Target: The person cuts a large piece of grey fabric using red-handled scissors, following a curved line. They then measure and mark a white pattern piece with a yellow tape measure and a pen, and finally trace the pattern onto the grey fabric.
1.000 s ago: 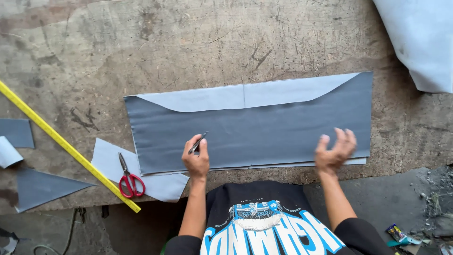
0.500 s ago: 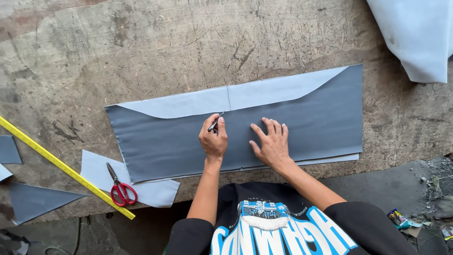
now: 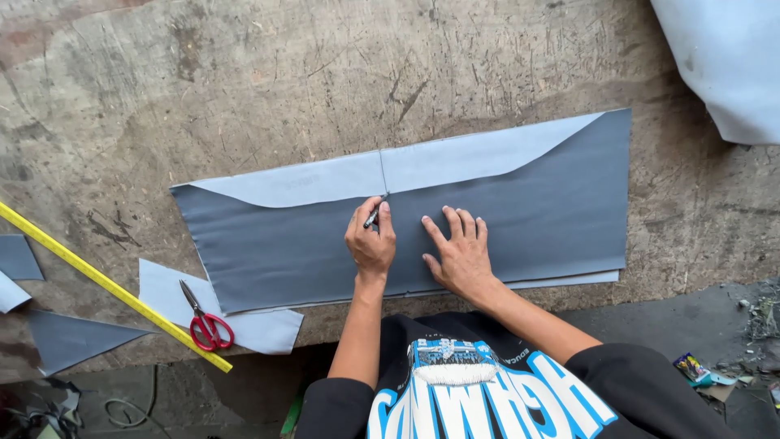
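Two hands rest on the grey fabric panel (image 3: 504, 219) lying flat on the table (image 3: 244, 89): left hand (image 3: 370, 241) closed around a marker (image 3: 372, 218), right hand (image 3: 461, 254) open, palm pressing down, beside it

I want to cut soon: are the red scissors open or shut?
Shut. The red scissors lie with blades together as one narrow point, both handle loops side by side.

You wear a black short-sleeve tee w/ big blue-and-white block lettering across the chest; both forearms bare, left hand (image 3: 370, 244) & right hand (image 3: 460, 256) ungloved, no rings visible.
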